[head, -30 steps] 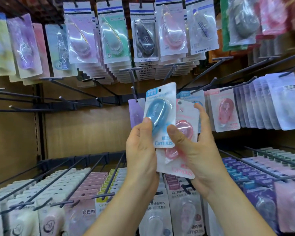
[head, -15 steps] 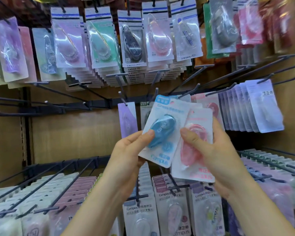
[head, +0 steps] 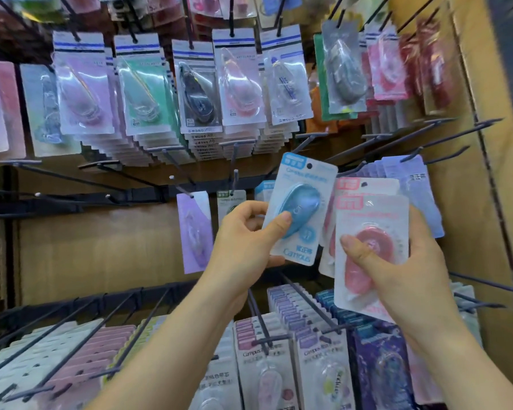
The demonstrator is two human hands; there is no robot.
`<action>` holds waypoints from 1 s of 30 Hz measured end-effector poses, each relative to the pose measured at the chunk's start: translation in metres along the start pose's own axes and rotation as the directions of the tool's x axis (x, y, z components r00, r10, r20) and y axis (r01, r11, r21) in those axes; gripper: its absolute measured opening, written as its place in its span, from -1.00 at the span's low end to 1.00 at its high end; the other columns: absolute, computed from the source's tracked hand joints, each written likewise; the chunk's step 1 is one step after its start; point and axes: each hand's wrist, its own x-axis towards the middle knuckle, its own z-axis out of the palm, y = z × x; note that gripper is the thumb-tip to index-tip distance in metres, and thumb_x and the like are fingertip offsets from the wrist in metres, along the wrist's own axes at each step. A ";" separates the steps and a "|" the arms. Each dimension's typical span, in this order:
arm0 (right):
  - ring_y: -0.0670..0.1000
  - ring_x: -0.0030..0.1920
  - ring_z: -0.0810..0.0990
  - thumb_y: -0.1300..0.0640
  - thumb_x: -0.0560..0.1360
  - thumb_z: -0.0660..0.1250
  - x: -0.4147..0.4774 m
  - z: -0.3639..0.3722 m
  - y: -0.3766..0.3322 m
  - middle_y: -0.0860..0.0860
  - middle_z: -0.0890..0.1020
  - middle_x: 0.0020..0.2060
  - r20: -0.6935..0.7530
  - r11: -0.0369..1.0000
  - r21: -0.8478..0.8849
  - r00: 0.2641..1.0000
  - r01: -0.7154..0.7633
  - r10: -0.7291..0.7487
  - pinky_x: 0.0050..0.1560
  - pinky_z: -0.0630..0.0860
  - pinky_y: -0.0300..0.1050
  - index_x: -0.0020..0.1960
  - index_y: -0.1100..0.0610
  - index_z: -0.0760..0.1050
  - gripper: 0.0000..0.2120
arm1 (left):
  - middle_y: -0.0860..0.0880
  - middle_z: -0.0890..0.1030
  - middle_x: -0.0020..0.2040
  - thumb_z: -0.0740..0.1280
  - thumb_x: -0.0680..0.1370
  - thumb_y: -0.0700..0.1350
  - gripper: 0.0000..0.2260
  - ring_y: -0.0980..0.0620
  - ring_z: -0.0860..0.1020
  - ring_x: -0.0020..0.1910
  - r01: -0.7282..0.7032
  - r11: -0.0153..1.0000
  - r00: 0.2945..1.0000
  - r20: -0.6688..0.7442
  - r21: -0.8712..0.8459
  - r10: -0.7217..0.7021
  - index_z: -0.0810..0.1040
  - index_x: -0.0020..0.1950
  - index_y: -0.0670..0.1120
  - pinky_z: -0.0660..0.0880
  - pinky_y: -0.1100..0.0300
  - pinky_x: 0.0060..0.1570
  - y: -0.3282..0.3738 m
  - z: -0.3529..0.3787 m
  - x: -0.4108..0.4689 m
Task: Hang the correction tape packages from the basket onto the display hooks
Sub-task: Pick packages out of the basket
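Left grip (head: 243,241): blue package (head: 305,187); right grip (head: 403,270): pink package (head: 376,216).

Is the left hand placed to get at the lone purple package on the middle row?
Probably yes: the left hand sits beside the purple package, nothing between, though it grips the blue package.

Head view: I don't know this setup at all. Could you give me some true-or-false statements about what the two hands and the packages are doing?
1. The left hand holds the blue package. True.
2. The blue package already hangs from the display. False: it is only held in the hand.
3. The right hand holds pink packages. True.
4. The purple package lies in the right hand. False: it hangs from a hook, left of the left hand.
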 end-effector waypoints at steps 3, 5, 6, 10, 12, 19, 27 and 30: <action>-0.01 0.09 0.66 -0.08 0.24 0.50 0.002 -0.003 -0.001 -0.11 0.65 0.08 0.020 1.000 0.007 1.000 -0.002 0.002 -0.03 0.64 0.28 0.31 -0.11 0.45 -0.35 | -0.06 0.69 0.03 0.40 0.55 -0.03 -0.79 -0.01 0.71 -0.09 0.034 0.999 0.998 -0.053 -0.032 -0.036 0.52 0.15 -0.05 0.66 -0.10 -0.10 -0.005 0.008 0.004; -0.04 0.09 0.66 -0.05 0.25 0.50 0.004 -0.005 -0.002 -0.11 0.66 0.08 0.029 1.000 0.014 1.000 0.006 -0.006 0.02 0.64 0.19 0.30 -0.08 0.46 -0.37 | -0.05 0.69 0.01 0.40 0.55 -0.02 -0.79 0.01 0.71 -0.10 0.039 0.999 0.996 -0.073 -0.036 -0.041 0.52 0.14 -0.02 0.67 -0.06 -0.13 -0.008 0.013 0.005; -0.04 0.08 0.67 -0.05 0.25 0.50 0.005 -0.006 -0.002 -0.11 0.66 0.08 0.039 1.000 0.024 0.999 0.005 -0.006 0.00 0.65 0.16 0.30 -0.08 0.46 -0.38 | -0.04 0.69 0.00 0.40 0.55 -0.01 -0.80 0.02 0.71 -0.10 0.036 0.998 0.996 -0.082 -0.044 -0.039 0.52 0.13 -0.02 0.67 -0.05 -0.14 -0.009 0.015 0.005; -0.10 0.04 0.68 -0.03 0.26 0.50 0.010 -0.009 -0.004 -0.17 0.67 0.04 0.089 0.998 0.055 0.996 -0.016 0.011 -0.15 0.69 -0.02 0.24 -0.14 0.47 -0.45 | 0.01 0.69 -0.01 0.39 0.56 0.03 -0.81 0.07 0.71 -0.14 0.029 0.998 0.992 -0.124 -0.053 -0.035 0.49 0.11 0.02 0.67 0.04 -0.21 -0.012 0.019 0.008; -0.16 0.02 0.67 0.04 0.30 0.52 0.013 -0.011 -0.003 -0.19 0.67 0.02 0.104 0.999 0.054 0.995 -0.007 0.002 -0.16 0.65 -0.22 0.21 -0.14 0.48 -0.49 | 0.01 0.67 0.02 0.37 0.58 0.00 -0.81 0.07 0.71 -0.16 0.027 1.000 0.991 -0.131 -0.012 -0.029 0.42 0.13 0.06 0.65 0.13 -0.28 -0.015 0.018 0.011; -0.31 -0.06 0.62 0.15 0.38 0.55 0.023 -0.014 0.012 -0.23 0.64 -0.02 0.148 0.998 -0.048 0.988 -0.045 0.052 -0.26 0.53 -0.43 0.21 -0.15 0.45 -0.50 | 0.14 0.50 0.26 0.32 0.62 -0.02 -0.55 0.09 0.64 0.01 -0.082 0.874 0.995 -0.012 0.479 0.099 0.27 0.43 0.31 0.67 0.04 -0.12 -0.023 0.006 0.051; -0.19 -0.08 0.67 0.16 0.38 0.54 0.029 -0.023 0.033 -0.14 0.68 -0.01 0.190 0.985 0.013 0.968 -0.171 0.165 -0.27 0.55 -0.35 0.17 -0.14 0.49 -0.55 | -0.03 0.45 0.41 0.43 0.54 -0.09 -0.47 -0.06 0.57 0.23 -0.116 0.733 0.992 0.039 0.670 0.121 0.29 0.41 0.21 0.66 0.02 -0.03 -0.044 0.017 0.094; -0.20 -0.06 0.67 0.14 0.38 0.54 0.030 -0.025 0.035 -0.15 0.68 0.02 0.209 0.982 0.031 0.962 -0.189 0.178 -0.25 0.57 -0.34 0.22 -0.14 0.48 -0.52 | -0.05 0.48 0.38 0.42 0.54 -0.02 -0.47 -0.07 0.59 0.19 -0.130 0.654 0.988 0.042 0.745 0.150 0.23 0.40 0.23 0.66 0.04 -0.09 -0.048 0.020 0.098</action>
